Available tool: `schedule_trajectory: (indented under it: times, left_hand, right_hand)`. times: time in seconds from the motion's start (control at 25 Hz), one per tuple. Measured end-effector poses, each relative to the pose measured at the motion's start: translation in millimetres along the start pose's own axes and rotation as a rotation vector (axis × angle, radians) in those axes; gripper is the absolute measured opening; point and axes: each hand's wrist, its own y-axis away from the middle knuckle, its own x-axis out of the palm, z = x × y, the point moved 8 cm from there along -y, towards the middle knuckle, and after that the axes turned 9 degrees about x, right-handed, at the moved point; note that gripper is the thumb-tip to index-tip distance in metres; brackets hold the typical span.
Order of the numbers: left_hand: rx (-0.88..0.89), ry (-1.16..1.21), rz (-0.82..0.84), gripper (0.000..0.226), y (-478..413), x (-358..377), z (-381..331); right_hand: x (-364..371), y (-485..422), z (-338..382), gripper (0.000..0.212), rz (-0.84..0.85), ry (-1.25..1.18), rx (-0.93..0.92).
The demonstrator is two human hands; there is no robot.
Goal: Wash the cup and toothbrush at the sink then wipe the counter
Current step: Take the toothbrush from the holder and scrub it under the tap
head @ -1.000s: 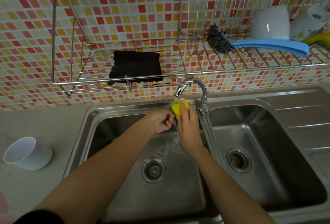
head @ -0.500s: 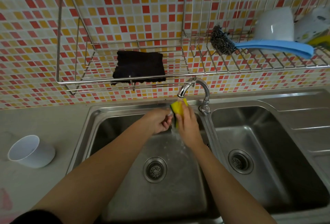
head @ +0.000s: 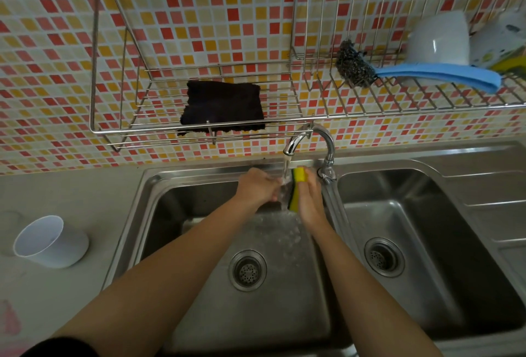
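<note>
both hands meet under the running faucet [head: 310,136] at the back of the left basin of the sink [head: 159,183], middle of the frame, so the water falls right between them. the right hand [head: 311,200] grips a yellow-and-green sponge [head: 299,177] upright, its edge turned into the stream, likely for scrubbing. the left hand [head: 256,186] has its fingers curled at the water; whether they hold the toothbrush i cannot tell. the cup [head: 49,242] lies tipped on the counter [head: 71,194] at lower left, well apart from both hands. a dark cloth [head: 223,106] sits on the wire rack above.
</note>
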Motion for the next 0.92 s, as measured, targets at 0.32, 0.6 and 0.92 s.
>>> schedule_trajectory:
  times: [0.32,0.6,0.92]
  left_hand:
    - [0.231,-0.227,-0.108,0.037,0,-8,-27]
    - [0.204,-0.351,-0.103,0.026,1,-33,10]
    - [0.244,-0.352,-0.108,0.026,-1,-39,13]
  right_hand:
    - [11,-5,27,0.028,0.073,-0.110,0.044]
    - [-13,-23,-36,0.062,0.044,0.316,0.258]
    - [-35,-32,-49,0.062,-0.021,0.669,0.115]
